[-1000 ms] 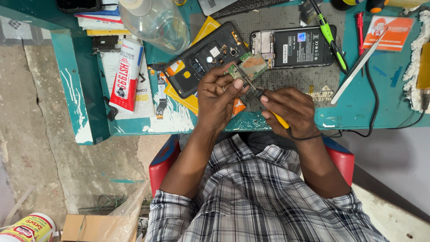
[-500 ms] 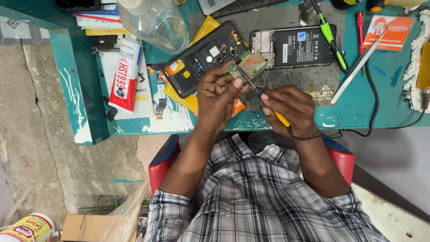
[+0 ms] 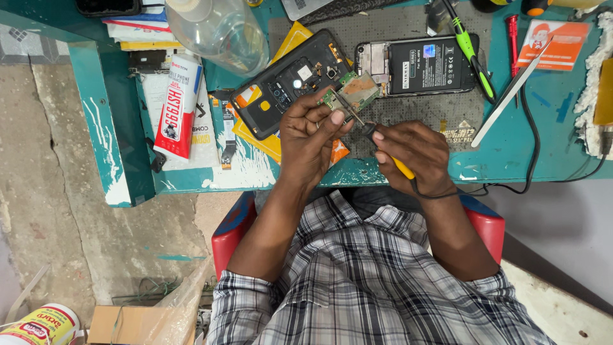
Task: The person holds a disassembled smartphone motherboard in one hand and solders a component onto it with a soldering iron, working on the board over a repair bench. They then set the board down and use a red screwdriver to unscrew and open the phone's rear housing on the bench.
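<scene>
The left hand (image 3: 311, 131) pinches a small green circuit board (image 3: 350, 92) at its edge, just above the grey work mat (image 3: 421, 112). The right hand (image 3: 412, 156) grips a yellow-handled soldering iron (image 3: 391, 155), its tip touching the board. Behind the board lie an opened phone (image 3: 418, 64) and a black back cover (image 3: 290, 83).

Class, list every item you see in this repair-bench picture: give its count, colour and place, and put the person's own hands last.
circuit board: one, green, held above mat
soldering iron: one, yellow handle, in right hand
phone back cover: one, black, left of board
opened phone: one, black, mat centre
screwdriver: one, green, right of phone
glue tube: one, white and red, bench left
plastic bottle: one, clear, top left
bench: one, teal
left hand: holds board
right hand: holds iron
</scene>
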Tool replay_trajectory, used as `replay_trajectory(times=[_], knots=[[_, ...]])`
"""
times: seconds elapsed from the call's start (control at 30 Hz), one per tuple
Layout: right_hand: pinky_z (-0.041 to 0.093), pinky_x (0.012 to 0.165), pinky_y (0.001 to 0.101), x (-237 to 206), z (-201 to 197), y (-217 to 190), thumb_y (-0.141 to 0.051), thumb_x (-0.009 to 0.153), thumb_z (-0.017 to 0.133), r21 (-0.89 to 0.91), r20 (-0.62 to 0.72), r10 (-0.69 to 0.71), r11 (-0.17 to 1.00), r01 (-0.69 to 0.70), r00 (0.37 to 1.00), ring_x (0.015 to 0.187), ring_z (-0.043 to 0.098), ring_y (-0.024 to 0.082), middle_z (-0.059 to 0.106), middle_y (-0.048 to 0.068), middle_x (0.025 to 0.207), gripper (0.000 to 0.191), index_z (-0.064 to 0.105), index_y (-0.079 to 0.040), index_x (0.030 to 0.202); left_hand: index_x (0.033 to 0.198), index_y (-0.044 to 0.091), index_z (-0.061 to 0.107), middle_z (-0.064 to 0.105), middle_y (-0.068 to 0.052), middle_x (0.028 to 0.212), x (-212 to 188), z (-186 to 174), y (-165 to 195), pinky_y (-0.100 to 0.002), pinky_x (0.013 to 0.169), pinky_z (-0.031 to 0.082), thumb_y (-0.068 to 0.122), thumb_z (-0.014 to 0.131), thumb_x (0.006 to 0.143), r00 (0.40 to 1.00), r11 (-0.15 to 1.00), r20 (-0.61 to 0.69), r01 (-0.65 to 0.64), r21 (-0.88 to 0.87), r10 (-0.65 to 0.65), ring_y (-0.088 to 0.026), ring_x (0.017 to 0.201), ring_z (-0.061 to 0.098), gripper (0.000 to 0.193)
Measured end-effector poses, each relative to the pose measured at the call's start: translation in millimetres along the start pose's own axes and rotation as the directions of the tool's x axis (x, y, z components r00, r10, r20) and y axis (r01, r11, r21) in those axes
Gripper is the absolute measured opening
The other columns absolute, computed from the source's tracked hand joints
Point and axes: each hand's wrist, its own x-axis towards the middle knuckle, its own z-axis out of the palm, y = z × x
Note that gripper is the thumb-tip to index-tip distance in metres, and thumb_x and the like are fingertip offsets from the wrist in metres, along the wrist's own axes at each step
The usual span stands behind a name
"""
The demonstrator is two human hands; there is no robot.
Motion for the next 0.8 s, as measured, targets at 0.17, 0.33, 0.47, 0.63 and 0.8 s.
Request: replay_trajectory(times=[0.17, 0.33, 0.47, 0.63, 0.8], knots=[[0.060, 0.081, 0.0409, -2, -2, 1, -0.003, 0.097, 0.073, 0.019, -0.030, 0.049, 0.999, -0.048, 0.998, 0.093, 0.073, 0.033, 0.073, 0.020, 0.109, 0.020, 0.068, 0.003, 0.116, 0.134, -0.002, 0.060, 0.073, -0.018, 0.113, 1, -2, -1, -0.038, 0.096, 0.065, -0.009, 0.067, 0.101, 1.000, 1.000, -0.002, 0.007, -0.030, -0.007, -0.023, 0.107, 0.074, 0.035], [0.060, 0.083, 0.0418, -4, -2, 3, -0.003, 0.098, 0.072, 0.015, -0.049, 0.046, 0.999, -0.046, 0.998, 0.094, 0.073, 0.034, 0.074, 0.020, 0.108, 0.022, 0.067, 0.003, 0.118, 0.134, -0.002, 0.060, 0.073, -0.018, 0.113, 1, -4, -2, -0.039, 0.096, 0.064, -0.010, 0.067, 0.101, 1.000, 0.999, -0.003, 0.007, -0.051, -0.007, -0.023, 0.107, 0.074, 0.036], [0.060, 0.084, 0.0418, -5, 0, 4, -0.001, 0.099, 0.071, -0.022, -0.100, 0.071, 0.997, -0.073, 0.993, 0.095, 0.073, 0.034, 0.074, 0.020, 0.108, 0.022, 0.068, 0.003, 0.120, 0.134, -0.001, 0.060, 0.073, -0.017, 0.114, 2, -5, -3, -0.038, 0.095, 0.064, -0.010, 0.067, 0.099, 1.000, 0.998, -0.012, -0.002, -0.066, 0.001, -0.023, 0.107, 0.074, 0.037], [0.059, 0.084, 0.0408, -7, -1, 1, -0.003, 0.102, 0.069, -0.065, -0.119, 0.118, 0.990, -0.126, 0.986, 0.097, 0.073, 0.034, 0.074, 0.020, 0.108, 0.023, 0.067, 0.002, 0.124, 0.135, -0.001, 0.060, 0.072, -0.017, 0.115, 2, -2, -1, -0.039, 0.096, 0.064, -0.010, 0.067, 0.101, 1.000, 0.998, -0.022, -0.010, -0.065, 0.009, -0.023, 0.107, 0.073, 0.036], [0.058, 0.082, 0.0389, -7, 4, 3, -0.008, 0.106, 0.066, -0.057, -0.254, 0.160, 0.982, -0.180, 0.954, 0.096, 0.072, 0.034, 0.073, 0.018, 0.102, 0.025, 0.066, 0.003, 0.128, 0.128, 0.001, 0.058, 0.072, -0.014, 0.120, 5, 9, 8, -0.040, 0.100, 0.062, -0.007, 0.069, 0.100, 1.000, 0.998, -0.013, -0.028, -0.061, 0.027, -0.022, 0.111, 0.072, 0.031]])
